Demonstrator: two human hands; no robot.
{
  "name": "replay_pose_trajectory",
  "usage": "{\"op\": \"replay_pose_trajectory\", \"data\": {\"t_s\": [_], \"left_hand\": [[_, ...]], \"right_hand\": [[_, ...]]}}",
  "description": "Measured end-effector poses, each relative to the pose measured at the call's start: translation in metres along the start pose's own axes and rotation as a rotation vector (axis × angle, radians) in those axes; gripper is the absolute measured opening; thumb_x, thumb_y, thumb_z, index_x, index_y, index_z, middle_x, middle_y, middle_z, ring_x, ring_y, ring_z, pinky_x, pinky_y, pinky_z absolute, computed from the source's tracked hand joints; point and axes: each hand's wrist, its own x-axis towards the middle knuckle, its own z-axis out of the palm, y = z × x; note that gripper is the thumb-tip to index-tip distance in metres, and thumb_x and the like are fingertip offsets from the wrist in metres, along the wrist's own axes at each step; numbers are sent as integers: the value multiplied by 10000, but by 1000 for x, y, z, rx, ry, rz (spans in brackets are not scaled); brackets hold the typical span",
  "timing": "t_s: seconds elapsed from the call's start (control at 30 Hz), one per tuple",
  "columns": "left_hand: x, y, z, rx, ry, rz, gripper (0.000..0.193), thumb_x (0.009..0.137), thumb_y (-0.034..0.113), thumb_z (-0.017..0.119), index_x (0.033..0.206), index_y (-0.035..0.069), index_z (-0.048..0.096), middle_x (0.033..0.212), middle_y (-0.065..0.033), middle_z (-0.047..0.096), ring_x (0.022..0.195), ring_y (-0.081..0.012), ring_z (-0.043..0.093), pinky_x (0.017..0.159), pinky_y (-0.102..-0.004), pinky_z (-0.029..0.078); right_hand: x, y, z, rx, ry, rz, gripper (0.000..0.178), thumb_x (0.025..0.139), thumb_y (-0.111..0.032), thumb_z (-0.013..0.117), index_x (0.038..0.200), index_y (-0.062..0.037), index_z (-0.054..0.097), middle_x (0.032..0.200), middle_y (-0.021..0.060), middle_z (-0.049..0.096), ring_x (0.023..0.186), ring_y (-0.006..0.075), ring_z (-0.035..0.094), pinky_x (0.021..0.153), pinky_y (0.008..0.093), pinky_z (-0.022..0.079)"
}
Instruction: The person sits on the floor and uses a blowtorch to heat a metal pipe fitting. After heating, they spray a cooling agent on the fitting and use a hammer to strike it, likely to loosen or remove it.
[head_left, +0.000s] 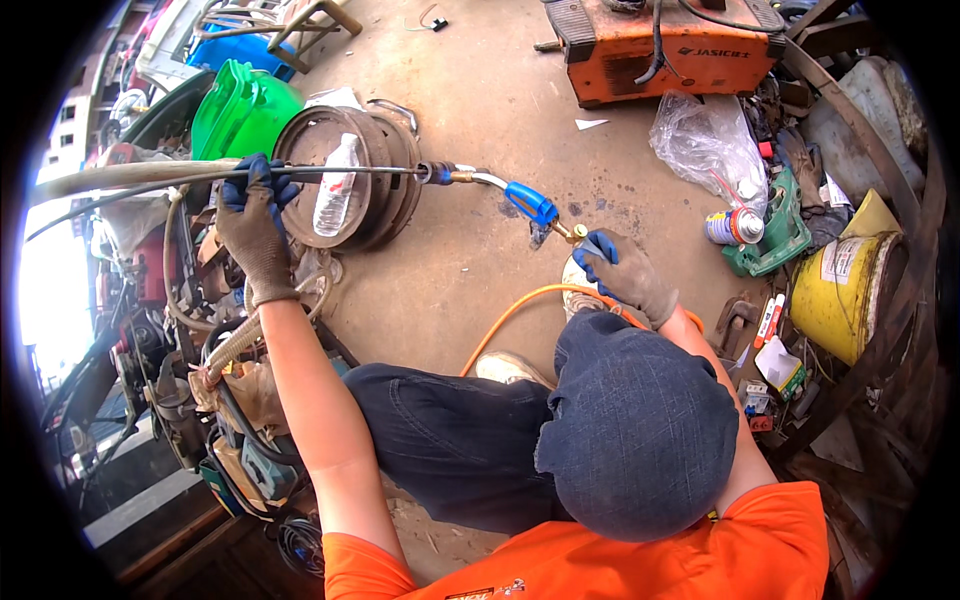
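My left hand (255,215), in a brown glove with blue fingertips, is closed around a long thin black rod or cable (350,169). Its end reaches the nozzle (437,173) of a gas torch (530,203) with a blue grip and brass fittings; no flame can be made out. My right hand (628,278), in a matching glove, is closed on the torch's rear end beside its brass valve. An orange hose (520,303) runs from near that hand and curves across the floor. Beneath the rod, a clear plastic bottle (337,190) lies on a rusty wheel rim (386,205).
An orange welding machine (665,55) stands at the far right, near a clear plastic bag (705,140). A spray can (735,227), a green case (785,225) and a yellow bucket (845,290) line the right side. At left are a green container (240,110) and cluttered hoses (215,350).
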Motion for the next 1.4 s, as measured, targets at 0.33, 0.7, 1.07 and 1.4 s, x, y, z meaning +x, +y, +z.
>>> {"op": "replay_pose_trajectory", "data": {"t_s": [0.33, 0.7, 1.07, 1.4], "left_hand": [[0, 1, 1, 3, 25, -15, 205, 965, 101, 666, 1108, -45, 649, 960, -106, 697, 771, -162, 694, 669, -279, 616], [0, -1, 0, -16, 30, -18, 228, 953, 124, 692, 1097, -45, 640, 920, -112, 689, 747, -189, 705, 630, -289, 619], [0, -1, 1, 14, 53, -23, 162, 964, 99, 667, 1063, -29, 655, 922, -110, 701, 718, -155, 692, 635, -259, 607], [-2, 3, 7, -9, 60, -20, 206, 943, 105, 698, 1057, -57, 643, 878, -100, 675, 685, -165, 677, 588, -284, 605]], "right_hand": [[2, 6, 1, 3, 9, 30, 365, 923, -352, 652, 1097, -32, 643, 863, 164, 654, 800, 294, 641, 753, 418, 500], [5, 9, 2, 7, 16, 32, 356, 929, -352, 639, 1075, -27, 637, 853, 152, 653, 787, 278, 637, 744, 413, 496], [2, -1, 2, 47, -15, 41, 340, 921, -348, 643, 1034, -27, 645, 794, 119, 622, 734, 219, 592, 716, 390, 486], [0, -4, 3, 5, 5, 43, 320, 922, -339, 647, 1055, -48, 653, 834, 140, 657, 773, 257, 644, 734, 398, 503]]}}
